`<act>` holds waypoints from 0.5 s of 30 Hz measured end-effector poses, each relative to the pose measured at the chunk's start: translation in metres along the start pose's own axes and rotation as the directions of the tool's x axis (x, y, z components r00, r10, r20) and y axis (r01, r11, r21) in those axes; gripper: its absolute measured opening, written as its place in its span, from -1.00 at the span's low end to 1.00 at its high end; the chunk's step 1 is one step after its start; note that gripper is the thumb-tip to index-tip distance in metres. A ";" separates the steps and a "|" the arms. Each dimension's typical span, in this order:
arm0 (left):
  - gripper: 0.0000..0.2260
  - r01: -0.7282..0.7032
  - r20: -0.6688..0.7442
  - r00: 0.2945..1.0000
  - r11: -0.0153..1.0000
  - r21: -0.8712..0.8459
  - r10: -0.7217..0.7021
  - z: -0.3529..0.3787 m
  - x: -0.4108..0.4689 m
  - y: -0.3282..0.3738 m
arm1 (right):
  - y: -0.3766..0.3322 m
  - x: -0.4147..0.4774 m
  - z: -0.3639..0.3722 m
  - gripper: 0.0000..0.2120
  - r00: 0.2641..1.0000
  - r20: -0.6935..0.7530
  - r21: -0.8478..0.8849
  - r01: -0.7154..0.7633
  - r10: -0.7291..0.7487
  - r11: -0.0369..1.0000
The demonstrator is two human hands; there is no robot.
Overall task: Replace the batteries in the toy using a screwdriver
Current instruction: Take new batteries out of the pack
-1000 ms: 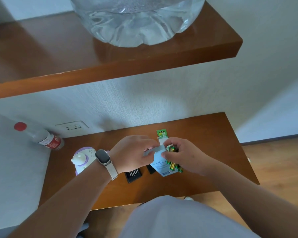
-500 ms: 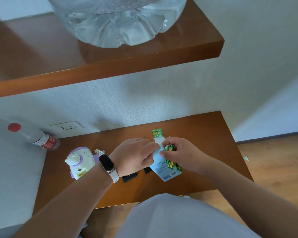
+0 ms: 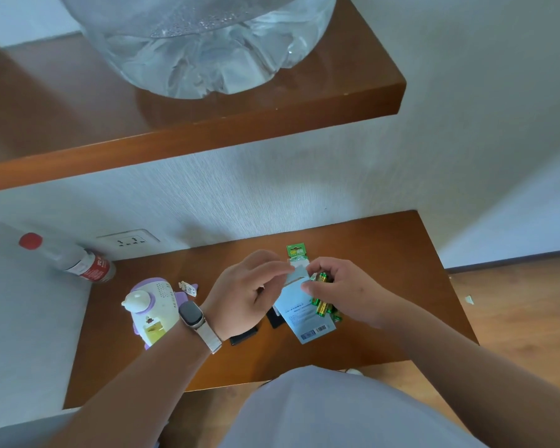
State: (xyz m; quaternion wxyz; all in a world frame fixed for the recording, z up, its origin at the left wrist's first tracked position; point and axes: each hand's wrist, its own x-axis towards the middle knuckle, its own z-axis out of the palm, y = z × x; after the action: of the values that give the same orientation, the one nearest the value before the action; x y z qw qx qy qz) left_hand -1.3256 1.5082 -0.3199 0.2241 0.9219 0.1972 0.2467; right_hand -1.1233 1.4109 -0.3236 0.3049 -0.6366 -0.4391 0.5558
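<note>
A battery pack [image 3: 304, 318] with a pale blue card back and a green top tab is held above the lower wooden shelf [image 3: 385, 250]. My left hand [image 3: 246, 295] pinches the torn upper edge of the card. My right hand [image 3: 340, 291] grips the green-and-gold batteries [image 3: 322, 307] on the pack's right side. The purple and white toy [image 3: 152, 307] lies at the left of the shelf, apart from both hands, its yellow underside showing. Small dark pieces [image 3: 243, 336] lie under my left wrist. No screwdriver is visible.
A water bottle with a red cap [image 3: 78, 261] lies at the shelf's back left, beside a wall socket [image 3: 128, 240]. A big clear water jug [image 3: 207, 43] stands on the upper shelf [image 3: 272, 127]. A small paper scrap [image 3: 188, 287] lies near the toy. Wood floor is at the right.
The camera has shifted, so the scene sits further right in frame. My hands stay on the battery pack; the left fingers have moved slightly along the card's torn top edge.
</note>
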 end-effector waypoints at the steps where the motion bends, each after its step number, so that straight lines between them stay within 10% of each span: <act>1: -0.84 -0.026 -0.003 1.000 0.999 0.020 0.026 0.000 -0.002 0.001 | -0.001 0.000 -0.002 -0.88 1.000 -0.005 0.016 0.005 -0.005 1.000; 15: -0.64 0.238 -0.088 0.966 0.969 -0.064 -0.244 0.016 -0.029 0.008 | -0.008 -0.004 -0.003 -0.86 1.000 0.022 0.062 0.017 -0.018 0.998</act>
State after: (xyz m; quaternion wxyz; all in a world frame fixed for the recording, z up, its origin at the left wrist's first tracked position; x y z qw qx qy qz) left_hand -1.3377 1.4828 -0.3392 0.2673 0.8720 0.3117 0.2665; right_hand -1.1219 1.4111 -0.3142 0.3245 -0.6167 -0.4304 0.5737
